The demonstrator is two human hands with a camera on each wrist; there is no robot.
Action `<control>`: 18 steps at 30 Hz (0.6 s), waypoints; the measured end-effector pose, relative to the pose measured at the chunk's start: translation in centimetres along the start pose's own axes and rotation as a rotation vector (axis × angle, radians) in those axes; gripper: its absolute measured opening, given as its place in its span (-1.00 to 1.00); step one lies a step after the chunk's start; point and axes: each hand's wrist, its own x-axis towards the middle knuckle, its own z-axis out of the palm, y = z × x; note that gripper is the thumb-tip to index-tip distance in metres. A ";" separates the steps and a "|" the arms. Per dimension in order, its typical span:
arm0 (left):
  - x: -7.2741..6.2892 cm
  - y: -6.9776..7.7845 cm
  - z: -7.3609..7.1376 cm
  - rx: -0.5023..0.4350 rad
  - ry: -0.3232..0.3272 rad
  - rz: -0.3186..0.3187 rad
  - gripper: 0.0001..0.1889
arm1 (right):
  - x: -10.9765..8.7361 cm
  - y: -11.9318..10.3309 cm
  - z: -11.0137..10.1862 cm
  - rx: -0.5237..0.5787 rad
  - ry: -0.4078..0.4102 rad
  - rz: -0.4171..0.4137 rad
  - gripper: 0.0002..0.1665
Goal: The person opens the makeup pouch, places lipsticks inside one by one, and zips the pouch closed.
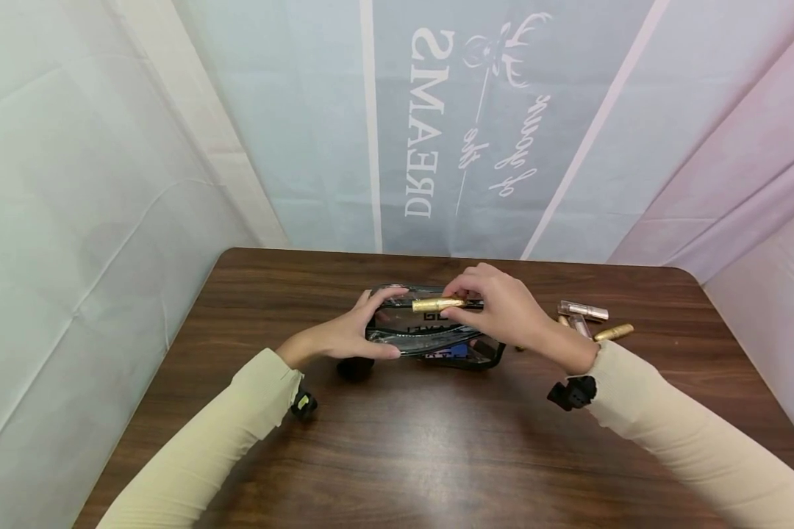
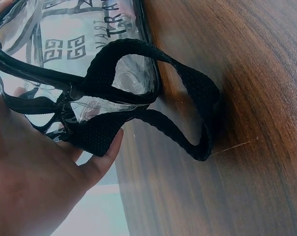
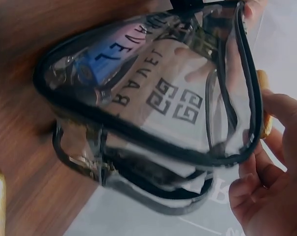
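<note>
A clear travel bag with black piping lies on the table, its mouth spread apart. My left hand grips its left end, thumb along the near rim and fingers at the far rim. The black strap loop sticks out beside that hand. Over the opening, my right hand pinches a gold lipstick tube between thumb and fingers. In the right wrist view the lipstick tube is partly hidden behind the bag's rim. A blue and pink item shows through the bag's clear wall.
To the right on the brown table lie several tubes, among them a clear and silver one and a gold one. A printed cloth backdrop hangs behind the table's far edge.
</note>
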 end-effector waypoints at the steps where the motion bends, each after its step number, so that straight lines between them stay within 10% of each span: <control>1: 0.0 0.0 0.0 -0.001 0.000 0.005 0.00 | 0.1 -0.1 0.2 -0.002 0.007 0.007 -0.74; 18: -0.2 -0.4 0.1 0.004 -0.011 0.024 0.00 | -0.5 -0.4 3.1 0.011 0.123 0.029 -0.75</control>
